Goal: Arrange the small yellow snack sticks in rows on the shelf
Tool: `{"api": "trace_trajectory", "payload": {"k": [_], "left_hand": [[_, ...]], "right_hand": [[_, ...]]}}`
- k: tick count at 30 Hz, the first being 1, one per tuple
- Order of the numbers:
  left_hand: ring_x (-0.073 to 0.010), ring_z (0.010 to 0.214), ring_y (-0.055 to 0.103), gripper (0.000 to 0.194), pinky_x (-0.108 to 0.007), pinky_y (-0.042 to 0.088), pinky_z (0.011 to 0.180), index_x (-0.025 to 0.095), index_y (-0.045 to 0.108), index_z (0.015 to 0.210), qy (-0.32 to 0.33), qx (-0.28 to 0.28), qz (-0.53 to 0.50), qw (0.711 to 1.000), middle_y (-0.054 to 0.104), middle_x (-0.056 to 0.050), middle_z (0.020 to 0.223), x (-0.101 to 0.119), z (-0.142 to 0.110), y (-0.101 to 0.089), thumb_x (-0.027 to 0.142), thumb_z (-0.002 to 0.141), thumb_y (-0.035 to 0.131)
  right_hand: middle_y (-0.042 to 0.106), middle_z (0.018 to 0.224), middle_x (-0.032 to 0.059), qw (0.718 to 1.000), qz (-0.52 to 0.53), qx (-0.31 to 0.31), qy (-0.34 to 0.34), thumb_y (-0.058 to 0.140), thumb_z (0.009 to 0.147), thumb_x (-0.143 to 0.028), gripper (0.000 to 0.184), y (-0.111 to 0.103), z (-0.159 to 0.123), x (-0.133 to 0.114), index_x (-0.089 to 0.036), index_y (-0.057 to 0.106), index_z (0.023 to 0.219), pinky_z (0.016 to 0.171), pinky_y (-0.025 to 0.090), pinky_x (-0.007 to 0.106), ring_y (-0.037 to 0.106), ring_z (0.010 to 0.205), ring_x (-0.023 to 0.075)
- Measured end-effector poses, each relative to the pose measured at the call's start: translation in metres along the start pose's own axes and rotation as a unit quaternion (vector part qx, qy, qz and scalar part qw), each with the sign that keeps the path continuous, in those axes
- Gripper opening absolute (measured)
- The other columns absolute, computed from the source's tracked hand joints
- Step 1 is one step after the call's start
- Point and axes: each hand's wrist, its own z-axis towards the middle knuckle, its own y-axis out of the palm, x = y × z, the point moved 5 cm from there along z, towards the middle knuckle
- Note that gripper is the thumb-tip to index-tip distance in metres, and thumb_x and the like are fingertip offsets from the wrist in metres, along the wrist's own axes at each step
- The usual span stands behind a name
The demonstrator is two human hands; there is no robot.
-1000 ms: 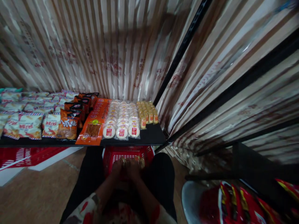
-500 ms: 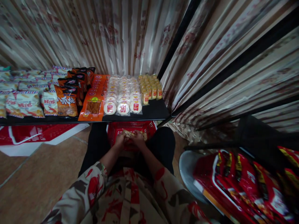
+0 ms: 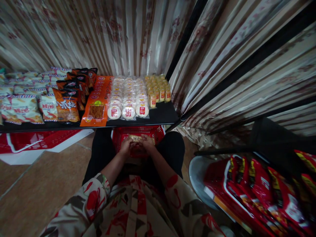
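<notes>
My left hand [image 3: 126, 145] and my right hand [image 3: 148, 144] meet over a red plastic basket [image 3: 158, 131] between my knees. Both are closed on a row of small yellow-brown snack packets [image 3: 136, 138] held between them. The basket sits on the floor under the front edge of a low black shelf [image 3: 163, 117]. On that shelf, straight ahead, lie rows of round white cakes in clear wrap [image 3: 128, 98] and, to their right, several small yellow packets [image 3: 158, 89] like the ones in my hands.
Orange snack bags [image 3: 95, 105], dark orange bags [image 3: 67, 103] and pale striped bags [image 3: 22, 107] fill the shelf's left. Another red basket [image 3: 32, 140] lies under it. Red noodle packs [image 3: 249, 187] on a lower-right shelf, a grey stool [image 3: 199, 177], striped curtains behind.
The view has tilted down, so the shelf sits higher in frame and my sleeves show. My hands have stayed together over the basket, lifting the packets slightly.
</notes>
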Motion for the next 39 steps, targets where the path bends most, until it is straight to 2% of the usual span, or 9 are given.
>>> {"api": "trace_trajectory", "payload": {"k": [4,6,11,18,25,34,39], "left_hand": [[-0.0090,0.052,0.061,0.035,-0.018,0.050,0.053,0.017,0.050,0.091,0.011,-0.002,0.000,1.000,0.061,0.002,0.066,0.002,-0.007,0.000,-0.004,0.064,0.051],[-0.0090,0.053,0.061,0.037,-0.019,0.050,0.055,0.017,0.048,0.092,0.017,-0.010,-0.001,1.000,0.061,0.002,0.067,0.003,-0.011,0.002,-0.005,0.063,0.051],[-0.0094,0.055,0.062,0.029,-0.018,0.050,0.055,0.016,0.050,0.084,0.013,-0.035,-0.003,0.999,0.062,0.001,0.069,0.006,-0.020,0.006,-0.002,0.062,0.053],[-0.0110,0.057,0.063,0.023,-0.019,0.050,0.053,0.015,0.052,0.082,-0.001,-0.038,-0.011,0.999,0.064,-0.002,0.072,0.007,-0.026,0.005,0.000,0.064,0.050],[-0.0103,0.060,0.063,0.022,-0.018,0.053,0.055,0.015,0.054,0.079,0.007,-0.068,-0.034,0.997,0.064,-0.002,0.075,0.010,-0.031,0.009,-0.001,0.064,0.050],[-0.0100,0.055,0.063,0.037,-0.016,0.049,0.048,0.017,0.051,0.097,-0.001,-0.084,-0.008,0.996,0.063,-0.003,0.080,0.009,-0.037,0.014,-0.003,0.067,0.046],[-0.0076,0.052,0.062,0.042,-0.012,0.045,0.045,0.016,0.051,0.108,-0.013,-0.079,0.024,0.997,0.064,-0.004,0.080,0.011,-0.045,0.016,0.000,0.069,0.053]], "right_hand": [[0.056,0.062,-0.0060,0.999,0.041,-0.001,0.015,0.064,0.058,-0.018,0.034,-0.005,-0.002,-0.007,-0.019,0.057,0.092,0.050,0.043,0.021,0.053,0.051,0.0079],[0.057,0.064,-0.0052,0.998,0.056,0.000,0.020,0.064,0.058,-0.017,0.035,-0.007,-0.002,-0.010,-0.019,0.057,0.092,0.050,0.043,0.020,0.053,0.051,0.0075],[0.061,0.068,-0.0023,0.996,0.081,0.000,0.040,0.064,0.060,-0.017,0.029,-0.010,-0.001,-0.012,-0.018,0.058,0.088,0.050,0.043,0.020,0.054,0.052,0.0074],[0.063,0.069,-0.0004,0.995,0.091,-0.011,0.050,0.065,0.061,-0.018,0.018,-0.013,-0.003,-0.020,-0.018,0.061,0.079,0.052,0.045,0.019,0.057,0.058,0.0090],[0.063,0.067,-0.0022,0.994,0.096,-0.040,0.043,0.070,0.055,-0.024,0.024,-0.021,-0.013,-0.033,-0.018,0.061,0.077,0.053,0.045,0.019,0.056,0.056,0.0072],[0.060,0.068,-0.0036,0.993,0.097,-0.053,0.047,0.069,0.055,-0.021,0.026,-0.027,-0.028,-0.037,-0.018,0.057,0.078,0.054,0.046,0.017,0.057,0.059,0.0067],[0.060,0.071,-0.0029,0.992,0.108,-0.057,0.035,0.070,0.058,-0.022,0.024,-0.031,-0.037,-0.042,-0.020,0.057,0.078,0.057,0.050,0.020,0.058,0.064,0.0087]]}}
